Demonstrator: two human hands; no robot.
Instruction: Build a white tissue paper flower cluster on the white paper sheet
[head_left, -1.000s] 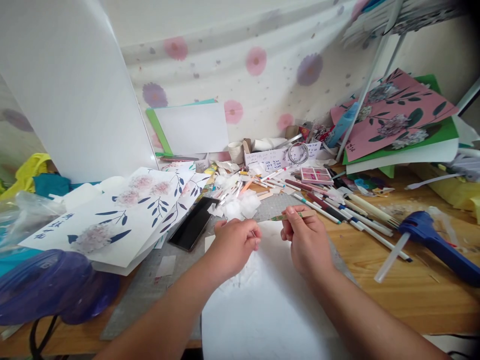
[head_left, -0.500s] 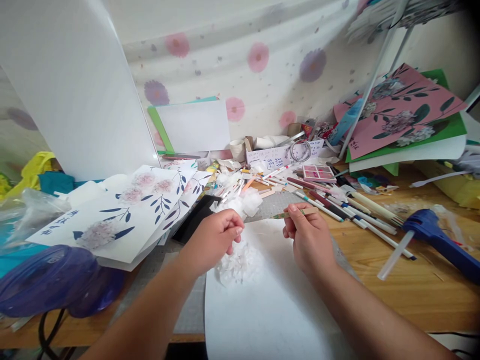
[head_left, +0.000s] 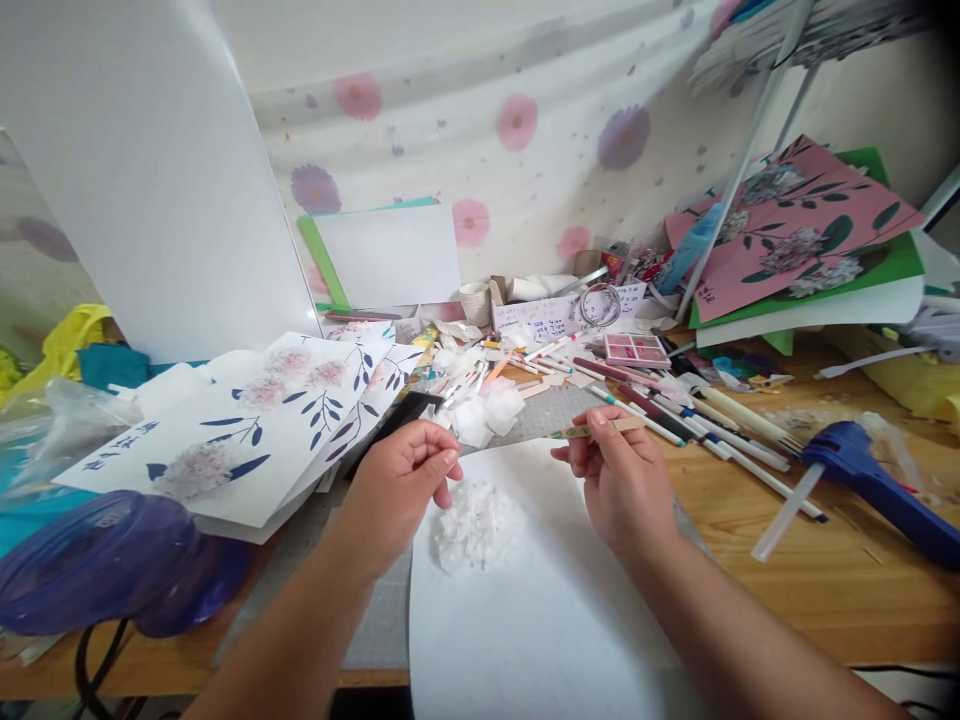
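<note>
My right hand [head_left: 626, 475] grips a pair of slim tweezers [head_left: 604, 428], gold with a green pattern, whose thin tip points left. My left hand [head_left: 412, 465] hovers across from it, thumb pressed against the curled fingers. Whatever lies in that pinch is too small or hidden to make out. Between and below both hands, a ruffled white paper flower [head_left: 480, 525] rests on a large white sheet [head_left: 540, 630]. Neither hand touches the flower. Crumpled white tissue pieces [head_left: 499, 405] lie just beyond the sheet.
Several markers and brushes [head_left: 720, 420] spread across the right side, near a blue glue gun [head_left: 862, 480]. Finished flower pictures [head_left: 262, 490] lie at left behind a purple plastic object [head_left: 112, 560]. A pink palette [head_left: 637, 348] sits farther back. Pink and green cards [head_left: 810, 240] lean at right.
My left hand has drawn back left and slightly down, uncovering more of the flower. The right hand with the tweezers has shifted slightly right, widening the gap between the hands.
</note>
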